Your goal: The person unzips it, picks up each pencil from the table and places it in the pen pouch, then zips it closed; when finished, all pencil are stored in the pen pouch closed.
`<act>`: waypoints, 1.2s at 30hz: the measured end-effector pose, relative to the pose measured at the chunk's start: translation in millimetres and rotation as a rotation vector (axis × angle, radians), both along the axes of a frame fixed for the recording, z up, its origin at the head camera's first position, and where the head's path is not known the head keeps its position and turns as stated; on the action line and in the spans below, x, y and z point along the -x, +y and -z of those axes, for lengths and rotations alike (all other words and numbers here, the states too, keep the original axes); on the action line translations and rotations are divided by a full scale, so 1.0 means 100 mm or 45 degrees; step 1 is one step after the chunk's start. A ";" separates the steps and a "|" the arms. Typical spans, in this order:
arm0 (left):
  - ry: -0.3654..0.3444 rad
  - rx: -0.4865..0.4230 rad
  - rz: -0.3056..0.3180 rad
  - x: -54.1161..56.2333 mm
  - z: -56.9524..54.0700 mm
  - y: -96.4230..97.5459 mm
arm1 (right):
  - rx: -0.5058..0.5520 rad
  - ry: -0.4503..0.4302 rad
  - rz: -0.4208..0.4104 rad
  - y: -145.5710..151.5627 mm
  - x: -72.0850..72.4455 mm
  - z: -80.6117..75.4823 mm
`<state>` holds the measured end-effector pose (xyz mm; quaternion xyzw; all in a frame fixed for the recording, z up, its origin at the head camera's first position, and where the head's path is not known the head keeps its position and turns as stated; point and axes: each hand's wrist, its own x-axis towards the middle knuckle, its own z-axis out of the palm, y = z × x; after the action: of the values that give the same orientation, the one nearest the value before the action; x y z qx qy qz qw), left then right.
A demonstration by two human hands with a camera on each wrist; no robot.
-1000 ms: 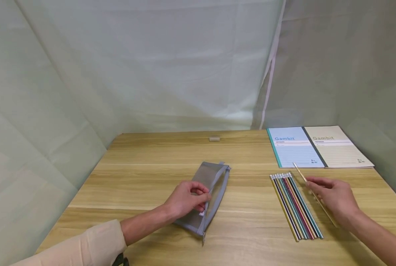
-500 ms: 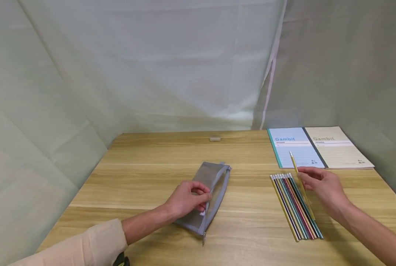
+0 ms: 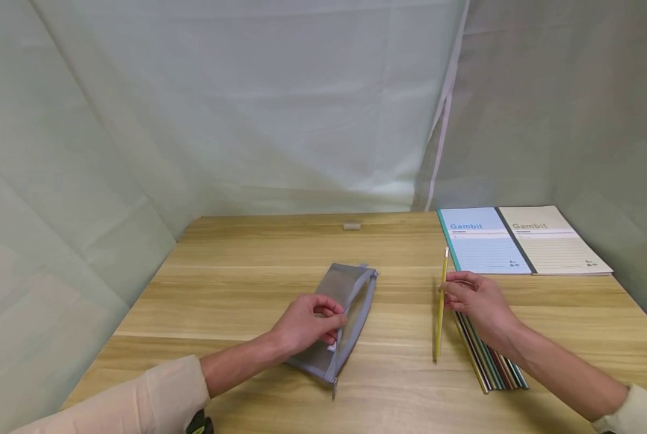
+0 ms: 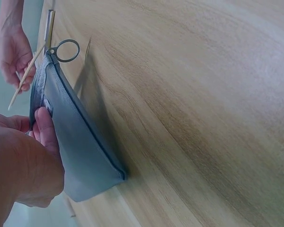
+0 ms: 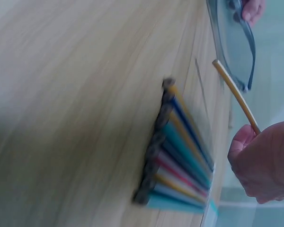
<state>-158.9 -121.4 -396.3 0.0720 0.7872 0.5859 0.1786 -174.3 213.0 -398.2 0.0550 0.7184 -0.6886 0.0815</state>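
My left hand [image 3: 309,322] pinches one edge of a grey mesh zip pencil case [image 3: 323,355], holding its mouth apart. A zip pull with a ring [image 4: 67,50] hangs at the near end of the case. Between thumb and fingers, my right hand [image 3: 477,301] pinches a yellow pencil [image 3: 441,325], white-tipped end pointing away from me. That pencil is above the table, left of a row of several coloured pencils [image 3: 488,355] lying side by side. The hand covers the far ends of the row in the head view; the right wrist view shows their near ends.
Two notebooks, one blue [image 3: 483,241] and one cream [image 3: 553,241], lie side by side at the back right of the wooden table [image 3: 247,253]. A small pale block [image 3: 351,226] sits near the back edge. Fabric walls [image 3: 301,108] enclose the table behind and at both sides.
My right hand has carried the yellow pencil left, across the row of pencils, and turned it more upright in the head view. My left hand keeps its place on the pencil case.
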 end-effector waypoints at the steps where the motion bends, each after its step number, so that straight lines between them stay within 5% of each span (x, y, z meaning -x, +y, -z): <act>1: 0.002 0.000 0.000 0.00 0.00 0.00 | 0.024 0.001 -0.007 -0.05 0.00 -0.01; 24: 0.017 -0.014 -0.021 -0.01 -0.01 0.02 | 0.230 -0.005 -0.185 -0.80 -0.05 0.01; 36: 0.025 0.009 -0.039 -0.01 -0.01 0.03 | 0.215 -0.073 -0.135 -0.99 -0.03 0.01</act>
<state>-157.8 -118.0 -395.2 0.0652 0.7919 0.5851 0.1621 -170.8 114.3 -399.6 0.0293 0.6572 -0.7395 0.1426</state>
